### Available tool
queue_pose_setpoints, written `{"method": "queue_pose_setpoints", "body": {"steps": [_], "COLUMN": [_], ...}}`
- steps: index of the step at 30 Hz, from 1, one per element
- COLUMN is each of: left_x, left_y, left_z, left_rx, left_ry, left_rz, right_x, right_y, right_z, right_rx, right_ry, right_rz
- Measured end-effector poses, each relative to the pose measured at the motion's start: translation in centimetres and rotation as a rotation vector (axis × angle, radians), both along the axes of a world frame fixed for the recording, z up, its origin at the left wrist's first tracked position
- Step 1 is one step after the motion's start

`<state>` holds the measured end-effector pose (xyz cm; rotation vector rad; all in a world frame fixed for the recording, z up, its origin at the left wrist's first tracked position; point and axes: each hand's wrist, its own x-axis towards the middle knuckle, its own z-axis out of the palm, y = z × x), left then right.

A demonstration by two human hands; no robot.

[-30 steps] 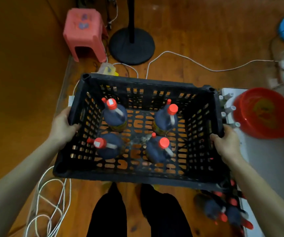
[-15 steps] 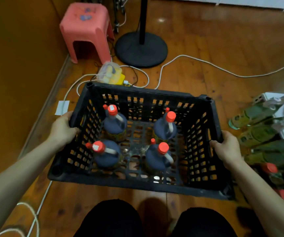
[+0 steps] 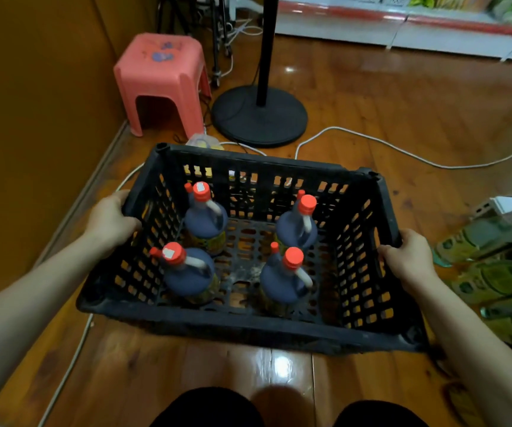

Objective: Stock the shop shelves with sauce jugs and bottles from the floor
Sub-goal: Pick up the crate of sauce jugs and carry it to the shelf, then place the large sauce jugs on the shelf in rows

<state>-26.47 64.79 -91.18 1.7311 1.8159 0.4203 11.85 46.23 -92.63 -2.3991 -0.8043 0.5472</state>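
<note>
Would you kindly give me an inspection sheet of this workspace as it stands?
Surface: glossy wooden floor.
Job's things: four dark, red-capped jugs upright in a black crate; green bottles lying at the right.
Clutter: pink stool; black stand base; small bag behind the crate.
Grips: left grip curled over the crate's left rim; right grip over its right rim.
Cables: white cable on the floor behind the crate; second cable at lower left.
Surroundings: orange wall on the left; white shelf base far ahead.
</note>
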Motion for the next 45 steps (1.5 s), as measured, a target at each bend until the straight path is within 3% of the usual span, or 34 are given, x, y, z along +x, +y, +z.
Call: {"method": "queue_pose_setpoints", "body": {"steps": [11,16,18,21,23,25,28,30,32,36,45], "left_x": [0.8,0.9,0.9,0.4,-0.2,-0.6,-0.2,0.5,1.1,1.8,5.2], "left_y": [2.8,1.5,0.0,-2.8,-3.7,-3.7,-3.1,-2.7,-2.2,-1.6,-2.1], "left_z": [-0.8,-0.2,0.5,1.7,2.1,2.1,1.0,0.0,-0.8,-1.4,-3.0], "left_rx": [0.092,0.115,0.212,0.39,0.301,0.069,-0.154,-0.129,-0.057,0.025,0.076], "left_ry": [0.096,0.139,0.088,-0.079,-0.191,-0.15,0.084,0.175,0.192,0.105,-0.114], "left_rz": [-0.009,-0.039,-0.051,-0.137,-0.29,-0.474,-0.641,-0.682,-0.685,-0.637,-0.427], "right_x": [0.7,0.3,-0.3,-2.7,-5.2,-7.2,-9.2,-9.9,-10.4,-10.8,-11.0], "right_y": [2.8,2.5,2.2,1.2,0.6,0.7,1.5,2.5,3.4,4.5,6.0], "right_z": [-0.8,-0.2,0.5,1.7,2.9,3.4,2.6,1.1,-0.1,-0.8,-1.6], "right_rx": [-0.054,-0.064,-0.063,0.099,0.243,0.195,-0.072,-0.172,-0.149,-0.018,0.063], "right_ry": [-0.089,-0.029,-0.019,-0.242,-0.314,-0.154,0.107,0.122,0.127,0.124,0.134], "right_rz": [-0.012,-0.035,-0.004,0.118,0.245,0.379,0.557,0.65,0.675,0.596,0.56]}}
